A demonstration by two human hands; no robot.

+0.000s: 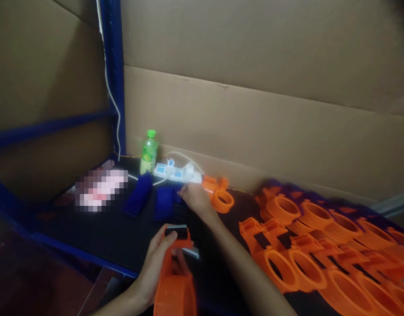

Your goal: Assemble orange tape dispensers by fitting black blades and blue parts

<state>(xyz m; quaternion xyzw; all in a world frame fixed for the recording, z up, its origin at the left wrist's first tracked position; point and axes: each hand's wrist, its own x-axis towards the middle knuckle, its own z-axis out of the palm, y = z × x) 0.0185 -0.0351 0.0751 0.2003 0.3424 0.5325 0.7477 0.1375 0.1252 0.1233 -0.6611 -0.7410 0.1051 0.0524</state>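
Observation:
My left hand [156,259] is closed around an orange tape dispenser [175,289], with the thumb on the dark pad behind its toothed cutting edge. The dispenser's round hub points down toward me. Farther out, my right hand [196,198] has its fingers pinched together at the edge of a small dark blue piece; whether they grip anything is hidden. Left of the fingertips lie a flat blue piece [164,203] and a longer stack of blue pieces [138,194]. Another orange dispenser [223,199] lies just beyond my right hand.
Many orange tape dispensers [347,281] lie in rows at the right, blue parts among those at the back. A white power strip [177,172] with plugs and a green-capped bottle [149,153] stand along the cardboard wall [254,131]. A blue metal post [113,79] rises at the left corner.

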